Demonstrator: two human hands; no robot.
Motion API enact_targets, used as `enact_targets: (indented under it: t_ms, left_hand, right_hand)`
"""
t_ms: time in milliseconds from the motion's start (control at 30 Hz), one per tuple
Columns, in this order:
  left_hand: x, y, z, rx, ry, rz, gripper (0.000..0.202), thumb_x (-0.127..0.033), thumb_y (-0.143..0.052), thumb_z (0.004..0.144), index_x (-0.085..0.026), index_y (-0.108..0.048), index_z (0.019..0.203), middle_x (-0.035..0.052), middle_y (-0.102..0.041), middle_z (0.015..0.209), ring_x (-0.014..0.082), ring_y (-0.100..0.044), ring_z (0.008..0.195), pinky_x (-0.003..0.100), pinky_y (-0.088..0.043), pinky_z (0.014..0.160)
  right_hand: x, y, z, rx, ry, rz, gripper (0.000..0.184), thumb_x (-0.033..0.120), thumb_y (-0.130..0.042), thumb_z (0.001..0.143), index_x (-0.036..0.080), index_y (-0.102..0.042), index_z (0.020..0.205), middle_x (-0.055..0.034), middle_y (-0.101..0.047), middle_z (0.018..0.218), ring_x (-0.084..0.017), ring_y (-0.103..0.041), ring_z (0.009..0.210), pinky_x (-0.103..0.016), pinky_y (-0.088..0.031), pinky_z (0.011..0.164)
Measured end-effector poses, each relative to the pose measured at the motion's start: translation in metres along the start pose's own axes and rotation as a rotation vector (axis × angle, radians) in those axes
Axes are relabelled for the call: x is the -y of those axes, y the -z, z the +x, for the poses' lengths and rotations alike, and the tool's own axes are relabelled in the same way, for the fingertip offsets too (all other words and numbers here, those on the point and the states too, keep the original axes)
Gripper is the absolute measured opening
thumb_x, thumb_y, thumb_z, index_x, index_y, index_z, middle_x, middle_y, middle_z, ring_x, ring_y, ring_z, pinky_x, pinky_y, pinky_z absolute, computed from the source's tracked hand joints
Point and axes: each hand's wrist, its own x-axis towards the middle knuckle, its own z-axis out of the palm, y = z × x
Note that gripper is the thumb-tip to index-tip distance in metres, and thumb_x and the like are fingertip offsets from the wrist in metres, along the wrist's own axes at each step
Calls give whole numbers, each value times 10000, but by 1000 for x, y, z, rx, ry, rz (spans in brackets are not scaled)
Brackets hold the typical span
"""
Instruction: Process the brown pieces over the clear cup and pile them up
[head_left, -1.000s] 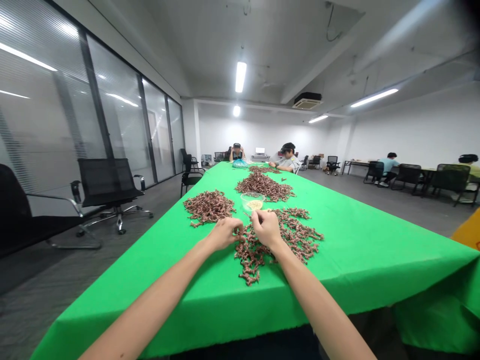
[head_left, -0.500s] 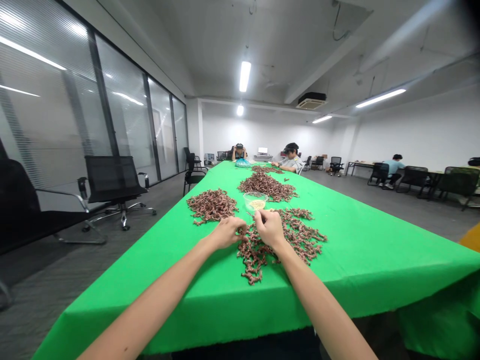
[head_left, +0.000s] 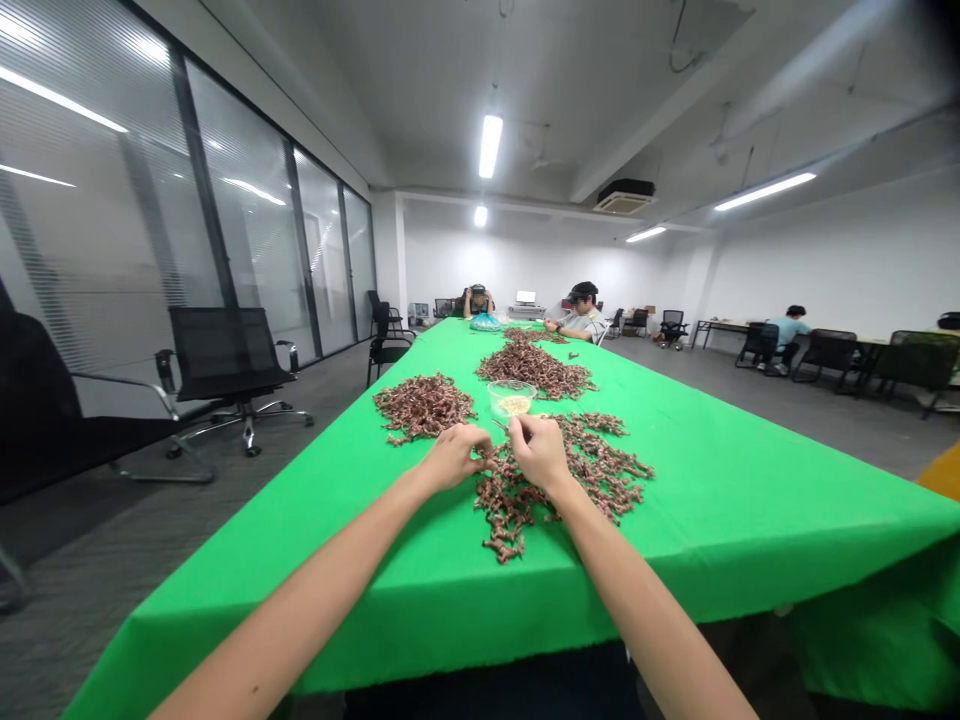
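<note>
My left hand (head_left: 459,457) has its fingers curled in a pinch at the left edge of a spread of small knobbly reddish-brown pieces (head_left: 600,465). One such piece seems to be between its fingertips, partly hidden. Close beside it, my right hand (head_left: 538,450) is closed on a thin metal tool (head_left: 499,424), perhaps tweezers, whose end points left. Just beyond both hands stands a clear plastic bowl (head_left: 511,392) with pale small bits in it.
Two heaps of similar pieces lie behind: a left heap (head_left: 424,405) and a far heap (head_left: 534,370). A green cloth (head_left: 750,470) covers the long table. Co-workers sit at its far end near a blue bag (head_left: 485,322). An office chair (head_left: 225,360) stands left.
The view has shifted slightly, so the table things appear a little higher. Both hands keep nearly the same place and grip.
</note>
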Motion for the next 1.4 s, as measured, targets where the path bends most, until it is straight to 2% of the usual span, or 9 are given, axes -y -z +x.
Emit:
enact_targets:
  t_ms: [100,233,567,700,833,933,1033,1233,1400]
  left_hand:
    - [0,0,1,-35,21,-43,314,-485,-709,856,-172,-686,864,69,-712,884,211,-632,841,305,-439,783]
    - [-1,1,1,-64,39,-44,319,-487,-715,854,-168,-708,857,76,-722,882,213,-650,842,301,-455,770]
    - [6,-4,1,-114,70,-146,143,-312,-744,835,-184,-800,869,76,-789,898,214,-714,833,312,-505,822]
    - [9,-7,1,-150,85,-166,149,-294,-717,840,-181,-809,867,77,-792,877,218,-716,817,323,-512,814]
    - [10,-8,0,-128,117,-116,168,-303,-703,848,-188,-820,881,79,-790,838,216,-708,773,326,-501,788]
    - [7,-6,-1,-130,141,-91,160,-321,-728,830,-205,-819,893,71,-789,853,221,-707,799,322,-495,785]
    - [4,-4,-2,-135,195,-46,143,-345,-756,808,-232,-814,874,55,-787,866,227,-708,833,320,-490,793]
    - [0,-1,-2,-97,224,-55,108,-294,-789,771,-235,-806,860,31,-780,852,221,-708,848,319,-495,822]
    - [-1,-1,-1,-128,252,-62,132,-242,-766,747,-212,-799,872,43,-784,879,228,-715,868,314,-514,795]
  right_hand:
    - [0,-1,0,3,3,0,424,365,-405,980,202,-501,601,-3,-519,550,-127,-448,534,-274,-277,598]
    - [0,-1,0,-3,-5,6,426,377,-409,975,205,-475,590,2,-502,543,-127,-432,530,-280,-260,586]
    - [-1,-3,-1,-6,-31,40,479,397,-400,982,205,-434,544,3,-471,517,-125,-425,515,-288,-252,580]
    - [-4,0,9,15,26,-57,463,377,-426,973,205,-470,546,2,-477,503,-123,-402,492,-296,-235,576]
    - [-5,6,29,34,121,-201,426,349,-434,977,200,-526,589,-17,-556,564,-124,-428,507,-302,-207,573]
    - [-3,4,44,120,249,-340,399,361,-459,975,196,-571,630,-41,-609,612,-132,-455,527,-314,-175,575]
    - [-4,-6,51,196,303,-434,404,382,-482,969,194,-591,629,-54,-615,595,-136,-447,509,-319,-148,573]
    - [-20,-26,41,163,248,-353,409,378,-469,965,196,-581,617,-46,-618,612,-142,-472,558,-309,-172,578]
    - [-27,-21,35,102,158,-196,420,368,-438,965,196,-507,588,-16,-549,578,-124,-406,543,-304,-189,584]
